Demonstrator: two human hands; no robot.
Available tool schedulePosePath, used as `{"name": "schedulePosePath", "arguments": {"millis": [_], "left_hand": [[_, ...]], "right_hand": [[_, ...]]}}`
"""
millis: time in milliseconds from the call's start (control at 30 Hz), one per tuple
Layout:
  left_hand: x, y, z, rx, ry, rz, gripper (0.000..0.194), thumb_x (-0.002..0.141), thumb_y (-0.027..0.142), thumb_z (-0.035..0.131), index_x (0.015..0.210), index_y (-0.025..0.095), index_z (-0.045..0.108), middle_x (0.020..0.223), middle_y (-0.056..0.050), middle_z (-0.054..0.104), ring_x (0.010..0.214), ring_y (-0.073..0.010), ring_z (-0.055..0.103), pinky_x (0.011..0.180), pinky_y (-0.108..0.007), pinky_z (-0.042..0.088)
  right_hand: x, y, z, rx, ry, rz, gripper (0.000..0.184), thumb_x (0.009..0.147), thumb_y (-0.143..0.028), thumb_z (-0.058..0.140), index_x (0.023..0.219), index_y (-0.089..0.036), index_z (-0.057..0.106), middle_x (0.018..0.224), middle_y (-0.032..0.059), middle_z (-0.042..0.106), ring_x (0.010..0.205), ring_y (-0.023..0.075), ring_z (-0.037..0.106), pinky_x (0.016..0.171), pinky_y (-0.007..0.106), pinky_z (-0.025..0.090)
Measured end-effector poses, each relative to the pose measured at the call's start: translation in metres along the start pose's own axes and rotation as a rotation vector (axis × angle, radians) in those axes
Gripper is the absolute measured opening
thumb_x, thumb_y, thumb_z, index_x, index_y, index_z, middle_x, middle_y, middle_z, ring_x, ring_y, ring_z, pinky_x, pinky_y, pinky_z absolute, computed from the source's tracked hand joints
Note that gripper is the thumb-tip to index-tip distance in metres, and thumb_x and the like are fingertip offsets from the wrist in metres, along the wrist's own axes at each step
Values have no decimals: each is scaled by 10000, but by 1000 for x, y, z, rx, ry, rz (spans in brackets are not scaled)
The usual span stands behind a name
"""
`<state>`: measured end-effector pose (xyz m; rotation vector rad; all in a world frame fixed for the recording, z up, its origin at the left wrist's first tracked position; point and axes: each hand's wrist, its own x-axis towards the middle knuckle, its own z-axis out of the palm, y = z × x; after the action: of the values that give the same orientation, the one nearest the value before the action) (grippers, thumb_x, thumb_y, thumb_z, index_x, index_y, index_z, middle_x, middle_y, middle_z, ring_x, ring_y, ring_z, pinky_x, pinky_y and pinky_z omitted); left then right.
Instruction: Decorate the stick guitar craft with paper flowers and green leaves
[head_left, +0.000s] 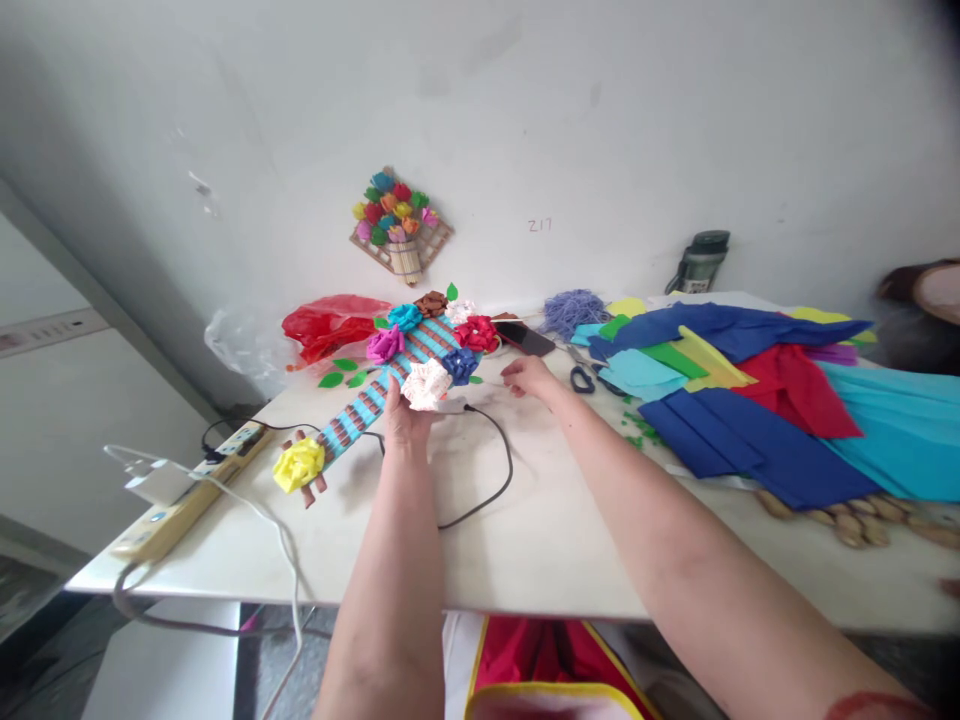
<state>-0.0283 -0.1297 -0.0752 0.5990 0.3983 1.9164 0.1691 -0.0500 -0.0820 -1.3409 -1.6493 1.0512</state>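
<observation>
My left hand grips a guitar-shaped craft of blue and brown stripes, tilted above the table. Its thumb lies along the neck, and the other fingers are hidden behind. Paper flowers decorate the craft: a yellow one at the head, and magenta, teal, brown, red, navy and white ones around the body. Just right of the craft, my right hand hovers over the table with its fingers loosely bent and apart; nothing shows in it. Green paper leaves lie left of the craft. A black cable curves below.
Scissors, a dark phone and purple shredded strands lie beyond my right hand. Folded coloured paper covers the right side. A power strip runs along the left edge, near red plastic. A green bottle stands behind.
</observation>
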Motion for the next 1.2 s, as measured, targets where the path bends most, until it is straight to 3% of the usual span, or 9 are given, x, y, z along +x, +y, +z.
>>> {"name": "schedulePosePath", "arguments": {"millis": [167, 300, 467, 567, 733, 967, 1200], "left_hand": [[1, 0, 1, -52, -19, 11, 417, 905, 405, 407, 1183, 144, 574, 1160, -131, 631, 1130, -236, 556, 970, -387, 418], [1, -1, 3, -45, 2, -2, 433, 903, 414, 405, 1194, 139, 570, 1171, -141, 623, 1133, -246, 554, 966, -396, 422], [2, -1, 2, -47, -7, 23, 440, 909, 420, 384, 1179, 134, 580, 1153, -142, 632, 1132, -242, 556, 960, -380, 430], [3, -1, 0, -53, -16, 28, 442, 911, 420, 379, 1167, 126, 587, 1142, -145, 637, 1125, -242, 560, 957, -385, 433], [3, -3, -1, -37, -22, 30, 411, 893, 418, 427, 1166, 157, 590, 1170, -127, 626, 1144, -240, 546, 969, -390, 422], [2, -5, -2, -34, -24, 8, 428, 881, 418, 453, 1205, 159, 559, 1171, -129, 626, 1147, -251, 544, 964, -406, 426], [1, -5, -3, -9, -14, -2, 422, 878, 418, 458, 1195, 160, 563, 1158, -124, 633, 1126, -248, 559, 938, -389, 448]], "right_hand": [[-6, -6, 22, -702, -132, -205, 203, 749, -297, 615, 903, -205, 709, 938, 50, 708, 851, 200, 651, 687, 245, 479], [-16, -15, 33, -966, -165, -270, 253, 800, -274, 531, 991, -220, 687, 1075, 75, 673, 978, 244, 622, 741, 290, 476], [-15, -13, 31, -1109, -157, -314, 320, 861, -159, 413, 1061, -121, 659, 1107, 157, 648, 1055, 254, 586, 803, 304, 464], [-12, -11, 22, -1151, -165, -239, 329, 857, -136, 422, 1094, -96, 646, 1137, 183, 628, 1066, 266, 580, 807, 318, 465], [-12, -16, 15, -1126, -196, -150, 328, 843, -176, 489, 1135, -118, 627, 1169, 183, 613, 1071, 271, 584, 810, 337, 472], [-17, -24, 30, -1136, -234, -114, 340, 830, -193, 522, 1136, -92, 631, 1123, 212, 630, 1084, 259, 588, 827, 308, 479], [-16, -24, 24, -1136, -231, -129, 346, 812, -165, 542, 1143, -116, 634, 1128, 196, 633, 1070, 261, 598, 830, 313, 480]]}}
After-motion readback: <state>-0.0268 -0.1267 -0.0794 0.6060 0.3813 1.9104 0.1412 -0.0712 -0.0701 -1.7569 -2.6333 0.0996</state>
